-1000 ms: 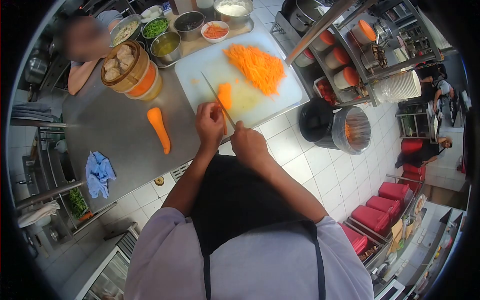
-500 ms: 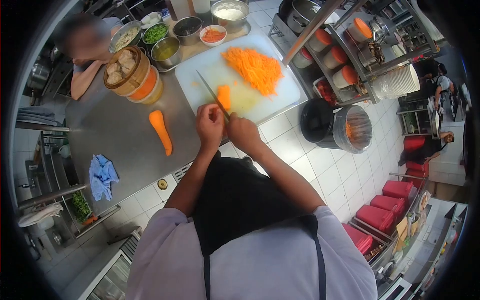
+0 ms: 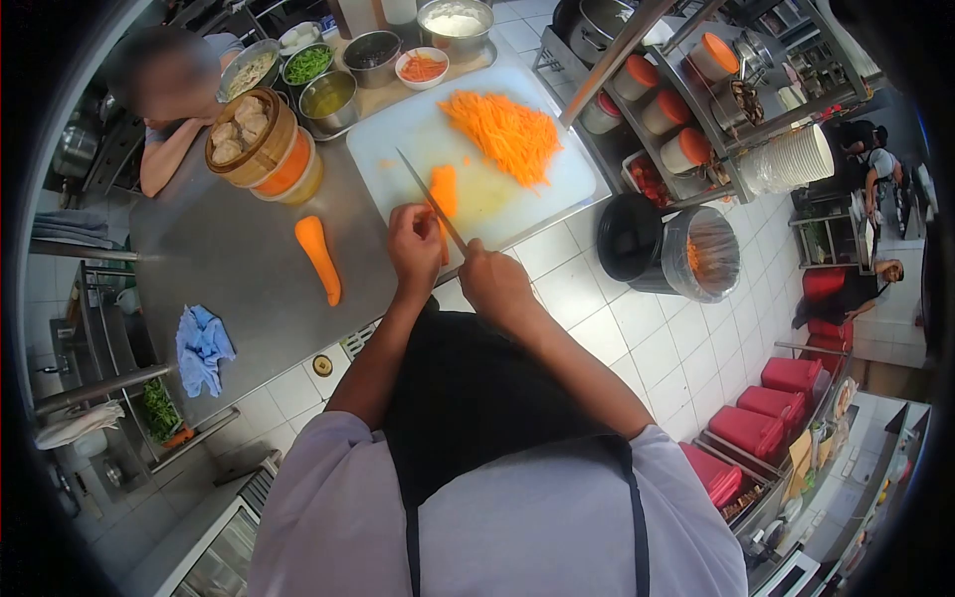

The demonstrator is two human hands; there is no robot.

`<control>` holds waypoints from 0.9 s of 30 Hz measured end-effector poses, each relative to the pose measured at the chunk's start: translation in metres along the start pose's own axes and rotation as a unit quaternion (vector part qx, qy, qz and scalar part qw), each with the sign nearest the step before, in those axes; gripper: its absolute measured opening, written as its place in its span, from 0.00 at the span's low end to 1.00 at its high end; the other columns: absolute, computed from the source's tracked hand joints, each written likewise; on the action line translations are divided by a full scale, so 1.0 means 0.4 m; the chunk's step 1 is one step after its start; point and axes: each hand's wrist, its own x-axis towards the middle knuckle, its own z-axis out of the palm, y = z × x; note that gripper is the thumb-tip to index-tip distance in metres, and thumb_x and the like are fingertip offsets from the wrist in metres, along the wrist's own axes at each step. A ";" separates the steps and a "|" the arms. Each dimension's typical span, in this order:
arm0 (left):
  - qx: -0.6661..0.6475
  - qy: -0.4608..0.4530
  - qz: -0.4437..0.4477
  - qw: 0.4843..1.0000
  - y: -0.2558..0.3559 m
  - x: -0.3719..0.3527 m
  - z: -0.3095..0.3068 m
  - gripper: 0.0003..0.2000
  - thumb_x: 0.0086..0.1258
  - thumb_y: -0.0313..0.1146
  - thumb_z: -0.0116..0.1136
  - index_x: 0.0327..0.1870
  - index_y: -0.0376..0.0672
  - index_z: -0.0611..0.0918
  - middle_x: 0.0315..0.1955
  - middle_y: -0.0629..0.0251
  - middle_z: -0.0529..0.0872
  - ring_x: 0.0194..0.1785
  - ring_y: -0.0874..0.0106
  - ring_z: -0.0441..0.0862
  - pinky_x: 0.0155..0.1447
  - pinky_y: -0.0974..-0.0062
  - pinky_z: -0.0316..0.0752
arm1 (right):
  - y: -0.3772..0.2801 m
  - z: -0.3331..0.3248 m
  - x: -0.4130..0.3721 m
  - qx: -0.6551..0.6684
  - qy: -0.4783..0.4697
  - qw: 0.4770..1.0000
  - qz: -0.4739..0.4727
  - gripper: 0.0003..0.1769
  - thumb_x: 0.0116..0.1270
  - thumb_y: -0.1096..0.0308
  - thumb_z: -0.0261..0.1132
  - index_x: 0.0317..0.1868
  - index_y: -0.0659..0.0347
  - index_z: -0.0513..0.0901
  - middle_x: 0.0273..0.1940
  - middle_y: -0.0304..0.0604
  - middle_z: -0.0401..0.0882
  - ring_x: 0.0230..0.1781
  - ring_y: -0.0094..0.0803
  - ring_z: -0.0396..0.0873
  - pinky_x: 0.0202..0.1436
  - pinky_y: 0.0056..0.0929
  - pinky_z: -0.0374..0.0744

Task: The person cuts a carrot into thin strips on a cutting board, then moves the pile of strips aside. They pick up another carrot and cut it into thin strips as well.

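A knife (image 3: 431, 199) is in my right hand (image 3: 494, 284), its blade pointing up and left over the white cutting board (image 3: 390, 149). Curled fingers of my left hand (image 3: 415, 249) rest on a carrot piece (image 3: 444, 249) at the board's near edge, left of the blade. Cut carrot (image 3: 444, 189) lies just beyond the fingers. Farther back on the board is a heap of shredded carrot (image 3: 507, 134). One peeled whole carrot (image 3: 318, 261) lies on the steel table to the left.
A bamboo steamer with dumplings (image 3: 257, 139) stands at the back left beside a person leaning on the table. Bowls (image 3: 328, 101) line the back. A blue cloth (image 3: 204, 348) lies front left; a lined bin (image 3: 701, 257) stands right.
My right hand has shifted slightly right and down with the knife, away from my left hand. The carrot piece by my left fingers now shows more.
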 end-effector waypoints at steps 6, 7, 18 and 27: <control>0.010 0.000 0.021 1.000 -0.003 0.009 -0.003 0.08 0.69 0.20 0.68 0.45 0.39 0.84 0.42 0.59 0.85 0.39 0.64 0.87 0.44 0.68 0.83 | 0.011 0.043 0.039 -0.023 0.008 1.000 -0.016 0.10 0.73 0.71 0.59 0.47 0.71 0.77 0.32 0.65 0.88 0.35 0.60 0.90 0.39 0.55 0.87; 0.020 0.002 0.028 0.999 -0.003 0.006 -0.005 0.08 0.68 0.20 0.68 0.45 0.39 0.84 0.42 0.59 0.85 0.39 0.63 0.87 0.44 0.68 0.83 | 0.024 0.074 0.061 -0.030 0.010 0.999 -0.035 0.10 0.73 0.71 0.59 0.47 0.71 0.77 0.33 0.65 0.88 0.35 0.60 0.90 0.39 0.55 0.87; -0.006 0.010 0.018 1.000 -0.004 0.007 -0.003 0.06 0.69 0.22 0.67 0.44 0.40 0.84 0.41 0.59 0.85 0.38 0.63 0.87 0.44 0.66 0.83 | 0.047 0.101 0.114 0.006 0.053 0.997 -0.047 0.08 0.71 0.71 0.61 0.43 0.69 0.78 0.29 0.62 0.88 0.33 0.58 0.91 0.38 0.53 0.88; -0.013 0.018 0.013 1.000 -0.016 0.000 0.003 0.07 0.68 0.20 0.68 0.44 0.39 0.84 0.41 0.60 0.85 0.38 0.64 0.87 0.44 0.68 0.82 | 0.011 0.028 0.019 0.007 0.009 1.000 0.004 0.08 0.73 0.72 0.58 0.46 0.70 0.77 0.31 0.67 0.88 0.34 0.63 0.90 0.40 0.58 0.87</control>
